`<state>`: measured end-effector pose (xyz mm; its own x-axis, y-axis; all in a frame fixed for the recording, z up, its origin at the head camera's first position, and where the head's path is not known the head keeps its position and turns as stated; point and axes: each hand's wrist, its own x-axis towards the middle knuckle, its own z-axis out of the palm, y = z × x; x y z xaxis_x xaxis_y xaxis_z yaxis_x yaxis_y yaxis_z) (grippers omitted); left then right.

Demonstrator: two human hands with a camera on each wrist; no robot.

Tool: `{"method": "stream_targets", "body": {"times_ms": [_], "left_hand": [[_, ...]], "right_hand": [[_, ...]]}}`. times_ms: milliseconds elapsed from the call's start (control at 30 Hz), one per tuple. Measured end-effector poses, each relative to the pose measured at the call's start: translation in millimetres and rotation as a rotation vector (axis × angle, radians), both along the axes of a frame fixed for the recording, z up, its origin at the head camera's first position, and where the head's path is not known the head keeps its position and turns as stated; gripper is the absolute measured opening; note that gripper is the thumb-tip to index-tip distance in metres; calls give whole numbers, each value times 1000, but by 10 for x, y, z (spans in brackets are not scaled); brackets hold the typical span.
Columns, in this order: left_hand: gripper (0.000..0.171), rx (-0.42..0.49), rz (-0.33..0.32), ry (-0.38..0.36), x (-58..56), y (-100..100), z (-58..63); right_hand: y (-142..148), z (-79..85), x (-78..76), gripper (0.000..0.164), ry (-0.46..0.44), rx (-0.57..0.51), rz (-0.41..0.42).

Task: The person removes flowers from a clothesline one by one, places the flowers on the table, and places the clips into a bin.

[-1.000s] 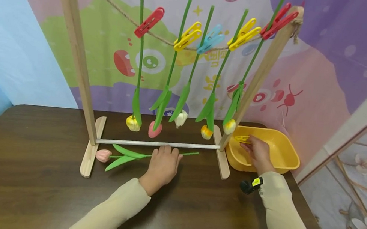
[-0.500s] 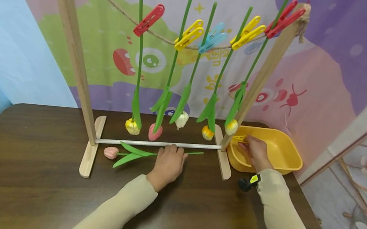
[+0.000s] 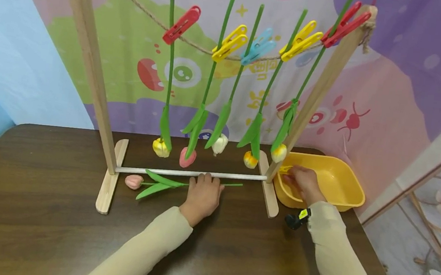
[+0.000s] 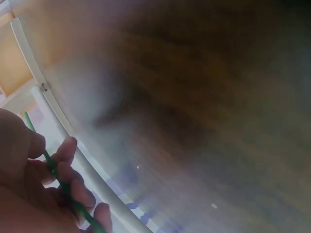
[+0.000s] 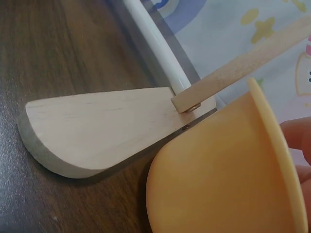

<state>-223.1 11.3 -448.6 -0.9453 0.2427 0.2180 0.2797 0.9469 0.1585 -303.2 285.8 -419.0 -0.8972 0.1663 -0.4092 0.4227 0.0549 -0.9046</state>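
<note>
Head view: our left hand (image 3: 203, 197) curls its fingers round the stem (image 3: 233, 185) of a pink-headed, green-leaved artificial tulip (image 3: 159, 188), lying on the dark brown wood-grain surface (image 3: 232, 248) just before a round white crossbar (image 3: 167, 172). Our right hand (image 3: 306, 183) pinches a yellow plastic clothespin (image 3: 285, 168) at the left end of a yellow plastic tub (image 3: 334, 180). We'd best lift the slim stem lightly, and squeeze the clothespin only by its handles.

Head view above and behind left hand (image 3: 202, 195) and right hand (image 3: 304, 183), facing forward and down, left wrist view tilted, close beside its hand, right wrist view close to the yellow tub (image 5: 214, 174), white rod (image 3: 236, 176) in all three
</note>
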Motion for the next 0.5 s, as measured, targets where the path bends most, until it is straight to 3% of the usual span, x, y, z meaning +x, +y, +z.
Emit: {"method": "stream_targets", "body": {"times_ms": [200,500], "left_hand": [[30,-33,5,-99,-15,2,9],[20,-53,-17,-102,-11,12,14]], "right_hand": [[2,-31,-34,54,-19,34,32],[18,-72,-77,56,-50,102,55]]}}
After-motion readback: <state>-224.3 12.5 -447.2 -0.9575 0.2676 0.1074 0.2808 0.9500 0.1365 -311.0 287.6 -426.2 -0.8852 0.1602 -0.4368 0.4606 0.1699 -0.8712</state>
